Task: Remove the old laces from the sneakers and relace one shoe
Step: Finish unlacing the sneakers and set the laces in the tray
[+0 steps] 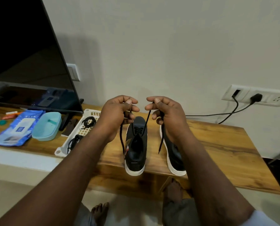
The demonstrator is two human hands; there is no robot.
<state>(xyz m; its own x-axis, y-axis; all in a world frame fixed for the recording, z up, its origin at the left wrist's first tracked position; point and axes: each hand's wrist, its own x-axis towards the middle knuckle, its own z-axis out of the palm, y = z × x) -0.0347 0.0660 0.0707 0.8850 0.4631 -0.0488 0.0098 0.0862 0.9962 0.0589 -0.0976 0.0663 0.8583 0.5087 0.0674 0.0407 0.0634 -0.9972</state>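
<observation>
Holding a black lace (147, 119) above a black sneaker (136, 152), both hands are raised with fingers curled. The left hand (118, 111) pinches one end and the right hand (165, 115) pinches the other. Below the grip, the lace runs into the sneaker's eyelets, and the sneaker stands on a wooden table (217, 144). A second sneaker (175, 157) sits under the right hand. Left of the left hand, a white basket (88, 111) holds loose black laces (88, 121).

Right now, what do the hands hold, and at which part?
The left hand and the right hand each grip one strand of the black lace, partway along; the tails hang free below.
</observation>
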